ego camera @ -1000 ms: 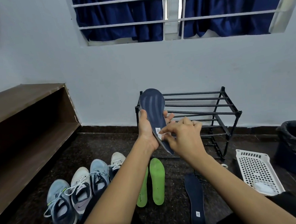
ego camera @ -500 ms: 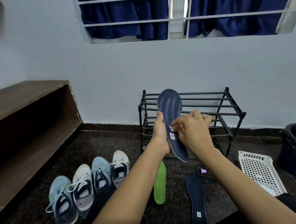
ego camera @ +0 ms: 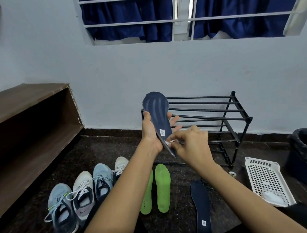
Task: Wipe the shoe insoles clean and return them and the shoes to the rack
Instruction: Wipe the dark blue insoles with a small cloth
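Navy insole shows paler stripes, green insoles plain, wipe seemingly white.

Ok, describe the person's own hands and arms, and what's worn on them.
The left hand and right hand are bare: no gloves, rings or watch visible. Left forearm and right forearm are uncovered down to the frame edge, no sleeves showing.

We've got shoes in a row on the floor left, two insoles right of them, another insole further right, rack behind by the wall, basket and bin far right.
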Demonstrator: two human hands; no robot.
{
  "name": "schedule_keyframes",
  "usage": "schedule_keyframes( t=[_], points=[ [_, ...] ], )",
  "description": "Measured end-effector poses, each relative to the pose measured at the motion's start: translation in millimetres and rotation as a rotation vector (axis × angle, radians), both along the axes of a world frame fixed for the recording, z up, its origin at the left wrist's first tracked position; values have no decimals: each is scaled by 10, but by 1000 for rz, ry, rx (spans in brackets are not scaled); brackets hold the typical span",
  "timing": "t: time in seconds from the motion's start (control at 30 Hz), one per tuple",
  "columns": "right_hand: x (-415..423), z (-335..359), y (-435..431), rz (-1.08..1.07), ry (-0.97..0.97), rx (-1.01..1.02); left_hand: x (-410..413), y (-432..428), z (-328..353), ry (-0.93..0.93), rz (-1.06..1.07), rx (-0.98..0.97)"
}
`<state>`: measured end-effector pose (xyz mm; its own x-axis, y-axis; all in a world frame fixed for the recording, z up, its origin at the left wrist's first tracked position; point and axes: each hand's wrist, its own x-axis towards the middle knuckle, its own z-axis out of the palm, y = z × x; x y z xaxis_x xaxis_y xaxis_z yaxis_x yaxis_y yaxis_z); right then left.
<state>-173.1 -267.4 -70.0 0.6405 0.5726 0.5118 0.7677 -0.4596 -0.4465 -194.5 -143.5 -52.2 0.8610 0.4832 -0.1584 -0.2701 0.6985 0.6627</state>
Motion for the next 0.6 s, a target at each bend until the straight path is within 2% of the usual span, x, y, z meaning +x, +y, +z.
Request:
schedule_keyframes(
  t=[0.23,0.47,0.6],
  points=[
    [21,5,18,-82,-96,1,17,-72,-32,59,-7,102],
    [24,-38,60,-148,-206,41,6,-101,-22,86,33,111],
    [71,-19,67,-197,-300,46,-28,-153,-12,106,-32,89]
  ],
)
